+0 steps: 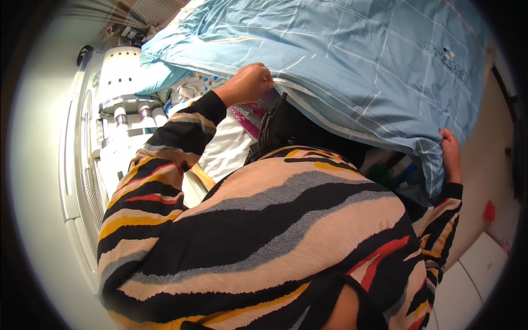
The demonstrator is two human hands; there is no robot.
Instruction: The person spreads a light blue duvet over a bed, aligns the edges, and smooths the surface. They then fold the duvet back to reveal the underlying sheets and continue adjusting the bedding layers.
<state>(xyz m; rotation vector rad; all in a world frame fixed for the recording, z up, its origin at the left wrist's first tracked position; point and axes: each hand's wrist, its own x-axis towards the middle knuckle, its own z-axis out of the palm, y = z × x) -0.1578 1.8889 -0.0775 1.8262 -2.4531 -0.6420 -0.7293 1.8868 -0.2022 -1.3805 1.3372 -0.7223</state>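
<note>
A light blue duvet cover [354, 62] with thin white checked lines spreads across the top of the view. My left hand [252, 81] is closed around its near edge, where a pale zipper or piping strip runs. At the far right corner of the same edge, my right hand [451, 150] grips the bunched fabric. Between the two hands the edge sags in a curve over my dark trousers [307, 126]. Below my left hand lie white bedding [227, 144] and a magenta patterned cloth [247, 119].
On the left stands a white cabinet or headboard [119, 74] with small square cutouts, against a pale wall [37, 173]. A light blue pillow [163, 76] lies beside it. Lower right are white drawers [458, 284] and a red object [489, 210] on the floor.
</note>
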